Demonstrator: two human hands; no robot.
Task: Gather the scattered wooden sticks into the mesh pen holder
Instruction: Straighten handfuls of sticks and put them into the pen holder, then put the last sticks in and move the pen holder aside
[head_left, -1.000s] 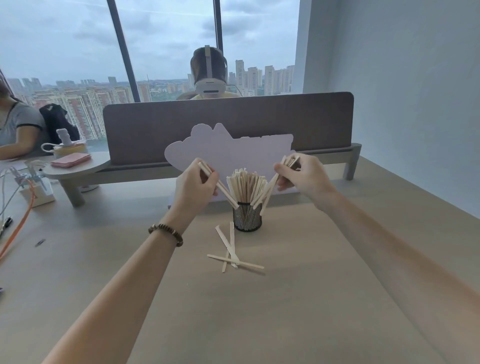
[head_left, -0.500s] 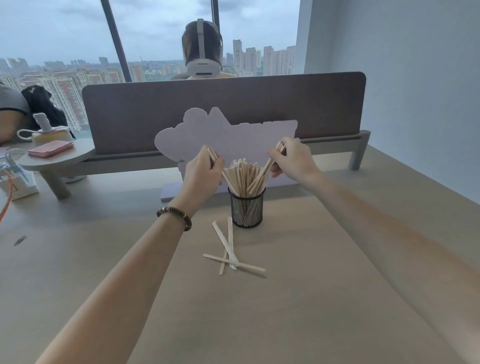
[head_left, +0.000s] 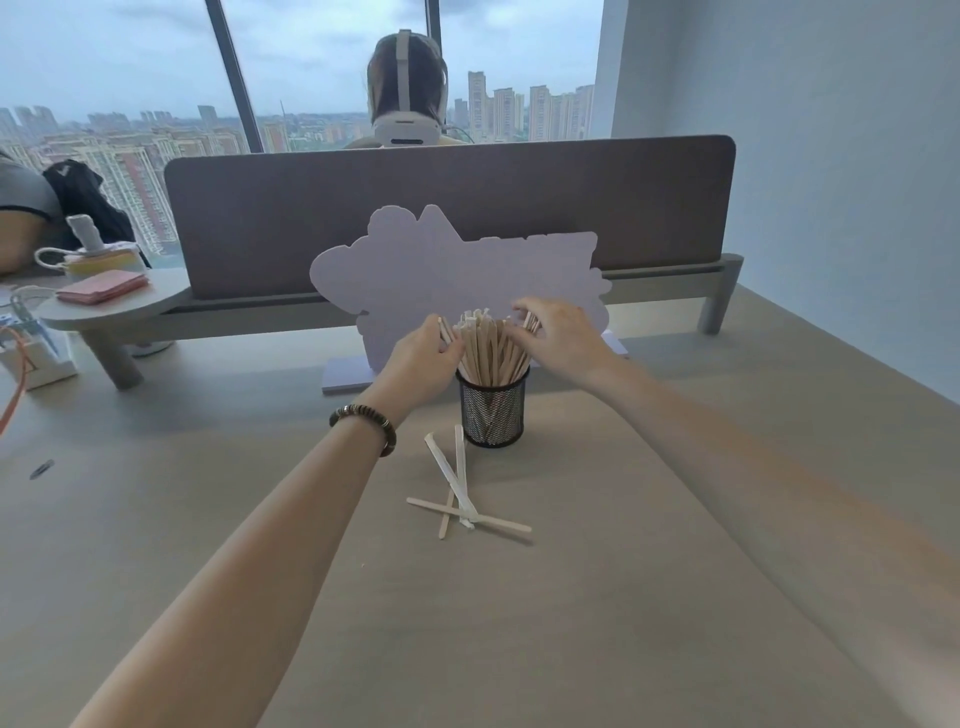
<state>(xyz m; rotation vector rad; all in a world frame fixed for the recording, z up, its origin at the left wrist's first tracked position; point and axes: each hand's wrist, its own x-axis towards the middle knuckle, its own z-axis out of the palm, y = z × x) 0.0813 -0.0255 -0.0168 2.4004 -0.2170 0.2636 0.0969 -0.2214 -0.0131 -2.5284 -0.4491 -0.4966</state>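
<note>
You're mid-insert: both hands sit at the top of the mesh pen holder (head_left: 493, 410), tucking sticks in among the bundle of sticks (head_left: 488, 348) already standing upright in it. Your left hand (head_left: 423, 358) has its grip curled around a couple of sticks at the bundle's left edge; your right hand (head_left: 558, 332) pinches a few more at the right edge, fingers partly spread over the tops. Whether either grip has let go yet, can't tell. The holder stands on the counter (head_left: 623, 597) in front of the lilac cutout board (head_left: 467, 270). The loose sticks (head_left: 457, 493) lie crossed on the counter just in front of the holder, apart from it, so the task looks most of the way through, not finished.

Next, I'd say: release both handfuls, make sure they drop into the holder, then reach down for the crossed pile; they're flat and overlapping, so expect to slide or pinch them up.

Versus a second ago: your hands were wider apart with sticks angled outward; now they've closed in on the bundle and the sticks stand nearly upright. The counter pile hasn't shifted
</note>
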